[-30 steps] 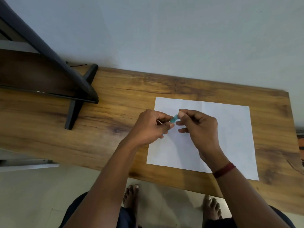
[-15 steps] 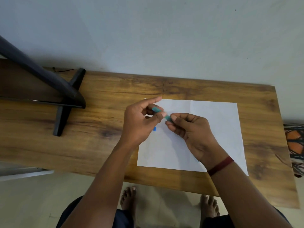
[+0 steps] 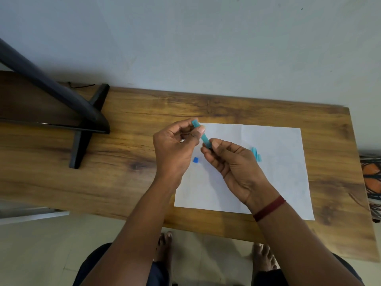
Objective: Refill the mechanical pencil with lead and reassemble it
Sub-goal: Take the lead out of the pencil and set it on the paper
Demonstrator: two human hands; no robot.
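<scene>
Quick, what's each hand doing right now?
Left hand: closed, pinching the upper end of the teal tube.
Right hand: closed, pinching the tube's lower end.

Paper sheet (image 3: 268,172) on table (image 3: 123,162); small cap (image 3: 195,159) on sheet's left.

We have pulled our hands apart a little, so more of the flat teal plastic lead case (image 3: 201,134) shows between them. Now a small blue square cap (image 3: 195,159) lies uncovered on the white paper (image 3: 278,182).
</scene>
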